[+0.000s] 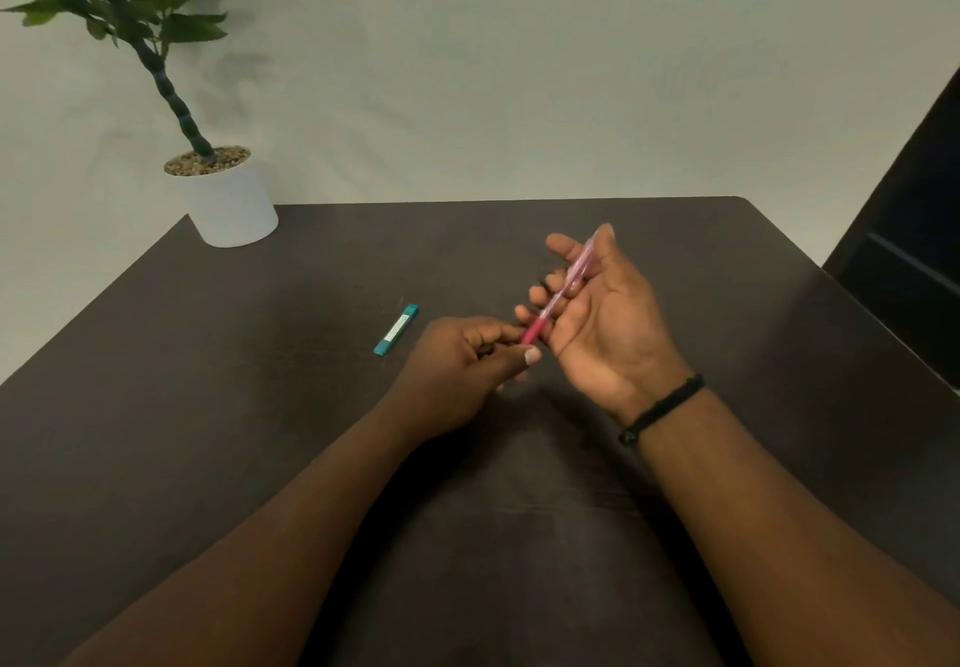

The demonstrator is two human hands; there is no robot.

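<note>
A pink mechanical pencil [563, 288] with a clear barrel and a darker pink grip lies slanted across the fingers of my right hand [602, 323], which holds it palm up above the dark table [260, 406]. My left hand [467, 370] has its fingers curled and pinches the pencil's lower tip end. A small teal lead case [396, 330] lies flat on the table to the left of both hands, apart from them.
A white pot [228, 204] with a green plant stands at the table's far left corner. A dark chair or cabinet [914, 261] sits off the right edge. A black band circles my right wrist [660, 406].
</note>
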